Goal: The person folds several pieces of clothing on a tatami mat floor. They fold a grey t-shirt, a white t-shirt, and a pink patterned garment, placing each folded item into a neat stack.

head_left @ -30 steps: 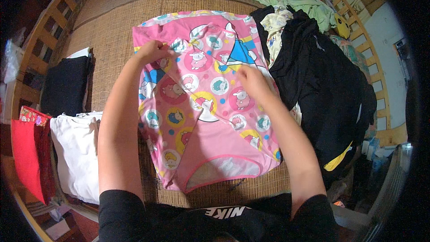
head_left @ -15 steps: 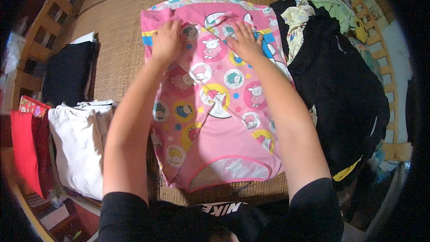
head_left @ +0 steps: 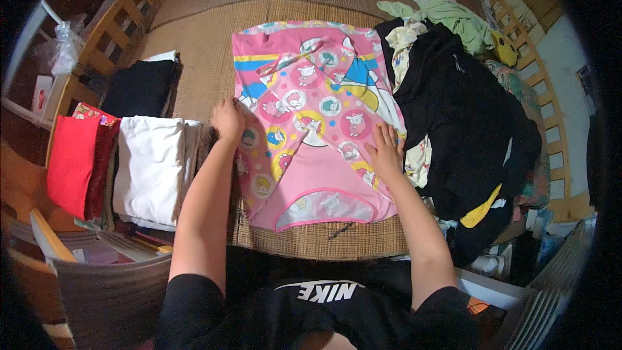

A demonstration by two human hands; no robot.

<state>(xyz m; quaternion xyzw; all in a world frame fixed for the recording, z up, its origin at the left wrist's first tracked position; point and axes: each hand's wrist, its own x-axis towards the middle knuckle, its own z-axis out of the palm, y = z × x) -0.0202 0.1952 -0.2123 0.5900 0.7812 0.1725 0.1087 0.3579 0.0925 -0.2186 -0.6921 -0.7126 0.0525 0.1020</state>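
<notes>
A pink top (head_left: 324, 175) printed with cartoon sheep lies spread out in front of me. Its sleeves are folded inward across the body, and the curved pink-edged neckline faces me. My left hand (head_left: 228, 119) rests against the left edge of the top, fingers slightly bent and thumb apart, holding nothing that I can see. On the right side, my right hand (head_left: 387, 150) lies flat on the cloth near its edge, with the fingers spread.
Folded piles stand at left: red clothes (head_left: 72, 165), white clothes (head_left: 150, 165) and black clothes (head_left: 139, 87). A loose heap of black clothing (head_left: 463, 116) lies close on the right, with green cloth (head_left: 453, 19) behind it. Under everything is a woven mat (head_left: 201, 45), bordered by wooden rails (head_left: 123, 10).
Both hands have come back toward me from the far part of the top and moved out to its two sides. The head view has shifted, so more of the near edge shows.
</notes>
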